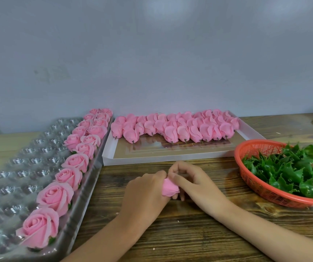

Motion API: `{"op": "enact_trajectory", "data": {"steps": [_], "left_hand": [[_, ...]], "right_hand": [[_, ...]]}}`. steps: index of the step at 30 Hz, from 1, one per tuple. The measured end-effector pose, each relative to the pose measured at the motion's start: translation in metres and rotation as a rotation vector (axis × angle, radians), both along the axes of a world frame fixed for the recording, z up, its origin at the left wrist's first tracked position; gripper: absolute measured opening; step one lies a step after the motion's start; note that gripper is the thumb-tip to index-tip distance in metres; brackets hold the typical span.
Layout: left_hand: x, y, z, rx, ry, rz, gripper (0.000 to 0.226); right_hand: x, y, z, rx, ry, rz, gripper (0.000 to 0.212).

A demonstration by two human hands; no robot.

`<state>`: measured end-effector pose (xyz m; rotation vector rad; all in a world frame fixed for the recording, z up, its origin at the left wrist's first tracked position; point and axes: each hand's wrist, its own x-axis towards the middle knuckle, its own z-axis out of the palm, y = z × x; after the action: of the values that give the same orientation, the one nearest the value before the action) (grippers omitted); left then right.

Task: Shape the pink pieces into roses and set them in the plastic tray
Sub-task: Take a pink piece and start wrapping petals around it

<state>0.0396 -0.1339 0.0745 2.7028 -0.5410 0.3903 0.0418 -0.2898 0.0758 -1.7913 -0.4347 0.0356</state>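
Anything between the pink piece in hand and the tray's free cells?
Yes: the column of finished roses along the plastic tray's right edge stands between the pink piece and the free cells; lift over them.

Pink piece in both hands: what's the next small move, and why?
Probably fold its outer petals outward: the pink piece, gripped by the left hand and right hand, looks closed like a bud, unlike the open roses in the plastic tray.

Tabletop [189, 233] free in front; plastic tray [19, 167] left, white box [151, 161] behind, basket [265, 188] right.
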Motion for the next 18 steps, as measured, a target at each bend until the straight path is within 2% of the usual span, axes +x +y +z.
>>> {"op": "enact_trajectory", "data": {"steps": [5, 9, 14, 18], "left_hand": [[0.0031, 0.0006, 0.0013, -0.092, 0.047, 0.052, 0.019], [0.0059, 0.0018, -0.0001, -0.052, 0.045, 0.057, 0.014], [0.0072, 0.0016, -0.0017, -0.083, 0.056, 0.045, 0.018], [0.0075, 0.0040, -0.0020, -0.130, 0.067, 0.030, 0.021]], "right_hand": [[-0.0015, -0.0001, 0.0001, 0.084, 0.002, 0.011, 0.018], [-0.0039, -0.0003, -0.0019, -0.042, -0.096, 0.039, 0.016], [-0.0022, -0.0025, -0.0037, -0.014, -0.146, 0.051, 0.015], [-0.0007, -0.0036, -0.0043, -0.053, -0.185, 0.080, 0.027]]}}
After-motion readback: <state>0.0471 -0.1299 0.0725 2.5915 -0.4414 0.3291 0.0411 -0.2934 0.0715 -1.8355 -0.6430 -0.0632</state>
